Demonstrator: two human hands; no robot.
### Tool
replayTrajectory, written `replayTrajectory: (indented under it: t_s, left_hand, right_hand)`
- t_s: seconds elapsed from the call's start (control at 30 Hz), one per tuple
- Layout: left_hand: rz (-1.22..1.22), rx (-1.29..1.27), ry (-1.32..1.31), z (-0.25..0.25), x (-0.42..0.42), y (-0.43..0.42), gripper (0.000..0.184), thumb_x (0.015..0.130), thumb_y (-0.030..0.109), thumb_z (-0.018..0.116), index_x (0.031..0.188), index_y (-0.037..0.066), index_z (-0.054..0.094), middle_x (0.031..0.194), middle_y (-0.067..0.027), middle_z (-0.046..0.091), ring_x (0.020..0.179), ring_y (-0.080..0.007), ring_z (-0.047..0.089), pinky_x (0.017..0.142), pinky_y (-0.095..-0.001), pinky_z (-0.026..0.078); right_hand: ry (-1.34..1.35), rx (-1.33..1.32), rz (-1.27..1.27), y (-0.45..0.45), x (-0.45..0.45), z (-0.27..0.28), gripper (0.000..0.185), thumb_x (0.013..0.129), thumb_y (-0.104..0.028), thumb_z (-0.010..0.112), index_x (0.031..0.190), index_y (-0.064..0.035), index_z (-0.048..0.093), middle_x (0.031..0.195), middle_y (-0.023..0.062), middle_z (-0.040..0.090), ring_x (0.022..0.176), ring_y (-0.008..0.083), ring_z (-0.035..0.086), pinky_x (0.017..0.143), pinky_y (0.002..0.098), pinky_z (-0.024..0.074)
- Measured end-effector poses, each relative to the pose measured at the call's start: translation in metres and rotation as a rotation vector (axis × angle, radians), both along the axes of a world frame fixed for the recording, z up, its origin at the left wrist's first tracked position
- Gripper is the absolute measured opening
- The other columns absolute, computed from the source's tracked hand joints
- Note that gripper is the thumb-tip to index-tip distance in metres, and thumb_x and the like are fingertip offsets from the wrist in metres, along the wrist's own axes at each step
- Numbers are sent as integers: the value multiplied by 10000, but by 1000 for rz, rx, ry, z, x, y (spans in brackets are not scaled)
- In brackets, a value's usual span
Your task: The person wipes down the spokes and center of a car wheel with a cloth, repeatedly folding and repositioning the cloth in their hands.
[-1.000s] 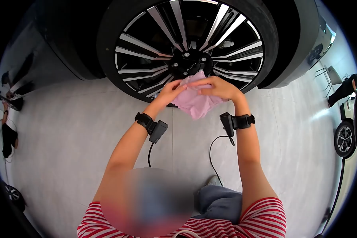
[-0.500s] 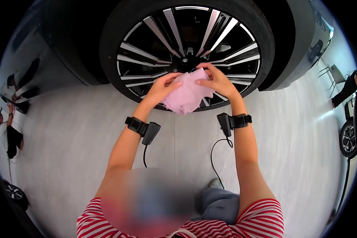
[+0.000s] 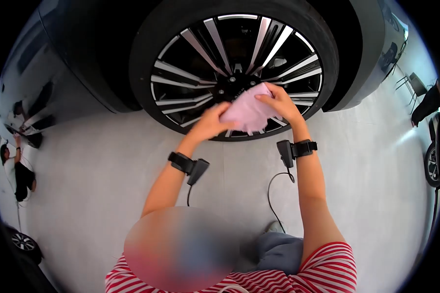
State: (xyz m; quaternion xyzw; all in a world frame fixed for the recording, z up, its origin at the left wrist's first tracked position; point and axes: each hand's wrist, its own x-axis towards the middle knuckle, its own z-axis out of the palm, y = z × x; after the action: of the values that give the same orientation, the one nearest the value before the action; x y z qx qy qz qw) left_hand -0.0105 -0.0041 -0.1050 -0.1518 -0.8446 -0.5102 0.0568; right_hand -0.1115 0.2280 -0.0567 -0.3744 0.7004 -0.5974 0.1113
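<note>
A pink cloth (image 3: 252, 110), bunched and partly folded, is held between my two hands in front of the car wheel (image 3: 237, 80). My left hand (image 3: 212, 121) grips its left edge, thumb low on the near side; the hand is a little blurred. At the upper right corner, my right hand (image 3: 282, 103) pinches the cloth with the thumb in front and fingers behind. The wheel has a black hub and silver-and-black spokes inside a dark tire (image 3: 146, 93). The cloth covers part of the lower spokes. Whether it touches the wheel I cannot tell.
Dark car bodywork (image 3: 78, 73) surrounds the wheel. Cabled black devices are strapped to my left wrist (image 3: 188, 166) and right wrist (image 3: 296, 148). Another person (image 3: 19, 168) crouches at far left. Other wheels (image 3: 24, 240) and a chair (image 3: 415, 85) stand at the sides.
The cloth's lower edge has come up and the cloth looks more compact. Both hands sit slightly farther right in view, the left one lower against the cloth. The whole view has shifted a little.
</note>
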Motion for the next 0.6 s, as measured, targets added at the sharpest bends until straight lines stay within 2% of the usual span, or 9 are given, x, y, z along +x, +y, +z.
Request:
replayTrajectory:
  t_s: [0.07,0.13,0.17,0.3,0.33,0.47,0.5,0.53,0.6]
  left_hand:
    - [-90,185,-227,-13,3,13,458,819,205,747,1187,7,561,1047,-54,625,947,-131,575,834,-280,483]
    - [-85,214,-298,-26,5,20,464,825,207,745,1191,-3,553,1077,-65,618,979,-135,577,841,-281,483]
    - [-105,189,-298,-34,1,18,506,833,176,729,1256,7,509,1121,-77,615,1011,-143,584,859,-282,479]
    - [-18,487,-243,-22,-2,21,617,851,145,693,1373,30,384,1177,-105,614,1072,-159,572,936,-300,434]
    - [4,487,-228,-15,-3,23,597,850,136,688,1359,25,396,1162,-110,619,1055,-159,577,921,-296,442]
    - [58,512,-133,-21,-16,38,491,864,103,663,1297,18,447,1101,-109,626,992,-151,585,854,-277,464]
    - [85,525,-60,-20,-19,45,463,872,91,652,1284,18,454,1069,-98,624,971,-148,584,837,-270,467]
    - [110,534,14,-18,-22,51,435,879,78,640,1270,18,461,1037,-87,622,951,-146,583,821,-263,470]
    - [194,493,294,5,-25,75,380,890,54,613,1243,18,477,981,-72,615,911,-137,580,792,-259,474]
  right_hand:
    - [-77,33,-62,6,4,-7,192,849,-194,650,938,-27,620,832,2,626,766,83,546,716,260,463]
    - [-38,116,-105,8,7,-11,203,839,-206,660,918,-23,622,808,-5,617,743,81,527,698,258,455]
    - [-20,120,-114,10,7,-13,205,835,-207,663,910,-20,622,800,-4,614,735,82,522,690,259,453]
    - [28,108,-177,13,4,-3,223,813,-206,684,872,-3,613,765,8,604,708,87,517,670,269,456]
    - [5,79,-192,14,7,4,227,809,-203,688,872,0,610,758,12,601,703,90,519,670,272,459]
    - [220,-20,-293,21,-6,-10,251,774,-187,718,902,14,640,811,75,608,747,177,579,692,301,473]
    - [460,33,-449,22,-2,-9,260,726,-162,735,916,3,668,869,86,602,803,244,576,726,339,471]
    - [896,43,-749,19,3,-12,256,683,-146,742,916,-47,700,839,71,570,808,258,544,751,361,445]
    - [992,-40,-1140,14,21,-10,257,664,-138,746,918,-109,724,780,52,518,801,229,520,762,353,415]
